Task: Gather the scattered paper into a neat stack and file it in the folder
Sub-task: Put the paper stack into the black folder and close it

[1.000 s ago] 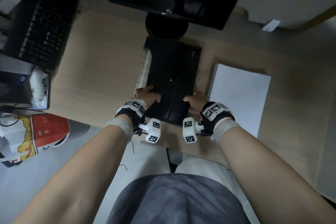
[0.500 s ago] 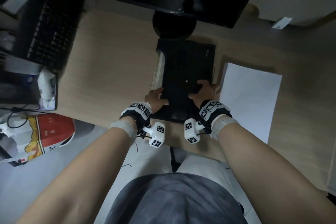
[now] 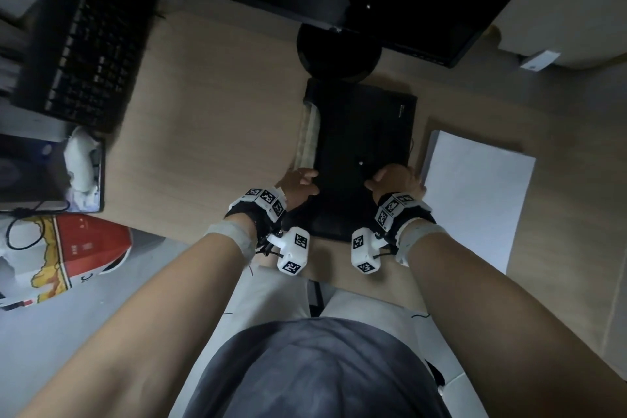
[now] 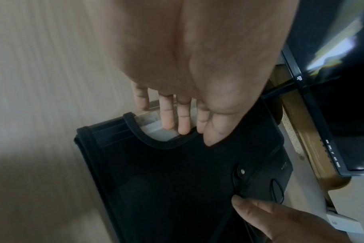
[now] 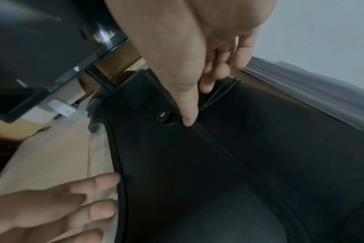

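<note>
While the folder (image 3: 363, 159) lies closed at my 12 o'clock | left hand (image 3: 298, 185) fingers straight, resting on its edge | right hand (image 3: 395, 181) pinches the flap | paper (image 3: 475, 193) at 2 o'clock: light, floppy, slippery; I'd grip both long edges.

The folder (image 3: 364, 146) is matt black, cloth-like, with a stitched corded edge and a small shiny metal snap (image 5: 162, 114). The desk (image 3: 210, 119) is pale wood-grain laminate, smooth. The paper stack (image 3: 475, 193) is plain matt white. The monitor (image 4: 314, 115) bezel is glossy black plastic.
</note>
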### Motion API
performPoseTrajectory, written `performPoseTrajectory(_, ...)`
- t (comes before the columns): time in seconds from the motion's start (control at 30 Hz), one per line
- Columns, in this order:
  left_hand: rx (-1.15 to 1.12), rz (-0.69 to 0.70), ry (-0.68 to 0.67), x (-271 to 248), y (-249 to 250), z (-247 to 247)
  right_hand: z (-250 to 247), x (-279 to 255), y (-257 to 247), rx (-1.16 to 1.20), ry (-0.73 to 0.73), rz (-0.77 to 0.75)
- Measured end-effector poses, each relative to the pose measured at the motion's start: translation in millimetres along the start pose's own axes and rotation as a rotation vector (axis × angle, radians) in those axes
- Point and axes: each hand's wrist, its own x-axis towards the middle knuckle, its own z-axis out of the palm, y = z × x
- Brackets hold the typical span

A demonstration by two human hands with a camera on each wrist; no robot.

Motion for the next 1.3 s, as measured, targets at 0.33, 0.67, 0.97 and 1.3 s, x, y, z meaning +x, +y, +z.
performPoseTrajectory(0.33, 0.117, -0.048, 0.075, 4.3, 19.1, 3.6, -11.8, 16.7, -0.9, 0.42, -0.012, -0.127)
performPoseTrajectory(0.67, 0.145, -0.103, 0.084, 5.9, 22.7, 5.8, -13.3, 11.6, -15.5, 0.296, -0.414, -0.324)
performPoseTrajectory(0.97, 0.344, -0.268, 0.284, 6.3, 62.3, 31.9, -52.2, 18.6, 67.9, 0.189, -0.157, 0.105)
performPoseTrajectory(1.3, 0.507, -0.27, 0.342, 18.0, 79.6, 88.7, -50.1, 18.4, 90.1, 0.477, -0.131, -0.184)
